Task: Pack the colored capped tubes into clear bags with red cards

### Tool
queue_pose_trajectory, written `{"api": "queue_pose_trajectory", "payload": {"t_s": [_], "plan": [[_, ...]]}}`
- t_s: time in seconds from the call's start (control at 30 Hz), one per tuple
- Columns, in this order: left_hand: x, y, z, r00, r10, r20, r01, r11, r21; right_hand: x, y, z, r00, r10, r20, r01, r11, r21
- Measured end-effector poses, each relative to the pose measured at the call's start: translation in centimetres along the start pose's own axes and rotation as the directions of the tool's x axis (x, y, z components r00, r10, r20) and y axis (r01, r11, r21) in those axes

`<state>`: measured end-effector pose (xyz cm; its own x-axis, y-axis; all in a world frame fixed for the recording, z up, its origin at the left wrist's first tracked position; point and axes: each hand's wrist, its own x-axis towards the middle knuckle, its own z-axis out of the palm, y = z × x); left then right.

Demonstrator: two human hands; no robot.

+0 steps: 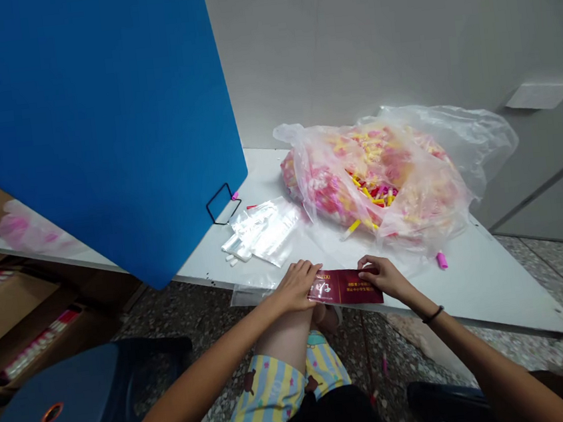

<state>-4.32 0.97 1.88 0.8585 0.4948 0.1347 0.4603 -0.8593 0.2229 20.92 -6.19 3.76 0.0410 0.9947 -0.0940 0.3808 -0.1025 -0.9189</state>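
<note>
A dark red printed packet (pixel 346 287) with gold and white lettering lies at the front edge of the white table. My left hand (pixel 296 283) grips its left end, fingers bent over the top. At the other end, my right hand (pixel 383 277) pinches the upper right edge between thumb and fingers. Just beyond my left hand is a pile of clear plastic sleeves (pixel 276 228), with small white pieces at its left side. Behind the packet sits a large clear bag (pixel 324 186) full of small pink, yellow and red tube-like pieces; some yellow ones (pixel 351 228) stick out at its opening.
A big blue board (pixel 116 121) stands at the left, beside a black wire stand (pixel 223 204). One pink cap (pixel 442 260) lies right of the bag. Blue stool (pixel 71 408) and cardboard boxes (pixel 15 309) are at the lower left. A grey wall (pixel 344 43) closes the back.
</note>
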Motion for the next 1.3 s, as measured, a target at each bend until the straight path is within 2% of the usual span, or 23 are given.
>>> {"api": "queue_pose_trajectory", "payload": {"t_s": [0.2, 0.37, 0.6, 0.73, 0.8, 0.9, 1.0, 1.17, 1.23, 1.3], "plan": [[0.2, 0.8, -0.6, 0.998, 0.026, 0.064, -0.030, 0.998, 0.055, -0.2, -0.9, -0.5, 0.999, 0.023, 0.046, -0.029, 0.991, 0.129], [0.9, 2.1, -1.7, 0.996, 0.054, 0.068, -0.059, 0.995, 0.076, -0.5, -1.8, -0.8, 0.998, -0.058, 0.017, 0.057, 0.997, 0.057], [2.1, 4.6, -2.7, 0.996, 0.087, 0.029, -0.089, 0.992, 0.091, -0.5, -2.5, 2.0, 0.999, -0.048, -0.013, 0.050, 0.985, 0.163], [3.0, 5.8, -3.2, 0.998, 0.055, -0.002, -0.055, 0.993, 0.102, -0.2, -2.8, 3.7, 0.978, -0.138, -0.155, 0.167, 0.965, 0.201], [3.4, 5.7, -3.5, 0.999, -0.008, -0.041, 0.013, 0.993, 0.116, -0.1, -2.7, 3.8, 0.971, -0.083, -0.226, 0.151, 0.940, 0.307], [3.7, 5.3, -3.9, 0.994, -0.062, -0.089, 0.073, 0.989, 0.132, -0.2, -2.3, 3.5, 0.976, 0.036, -0.216, 0.064, 0.896, 0.439], [4.1, 5.4, -3.7, 0.996, -0.035, -0.082, 0.047, 0.988, 0.144, -0.3, -1.8, 3.3, 0.986, 0.030, -0.161, 0.045, 0.896, 0.441], [5.5, 6.3, -2.4, 0.993, -0.042, -0.107, 0.056, 0.990, 0.128, 0.1, -0.4, 2.8, 0.984, 0.018, -0.175, 0.058, 0.907, 0.418], [6.3, 6.1, -1.5, 0.992, -0.043, -0.116, 0.055, 0.993, 0.100, 0.4, 0.5, 2.0, 0.987, 0.041, -0.154, 0.016, 0.936, 0.351], [7.1, 5.6, -0.3, 0.992, -0.053, -0.114, 0.060, 0.996, 0.064, 1.1, 1.2, 1.0, 0.977, 0.013, -0.214, 0.024, 0.985, 0.169]]}}
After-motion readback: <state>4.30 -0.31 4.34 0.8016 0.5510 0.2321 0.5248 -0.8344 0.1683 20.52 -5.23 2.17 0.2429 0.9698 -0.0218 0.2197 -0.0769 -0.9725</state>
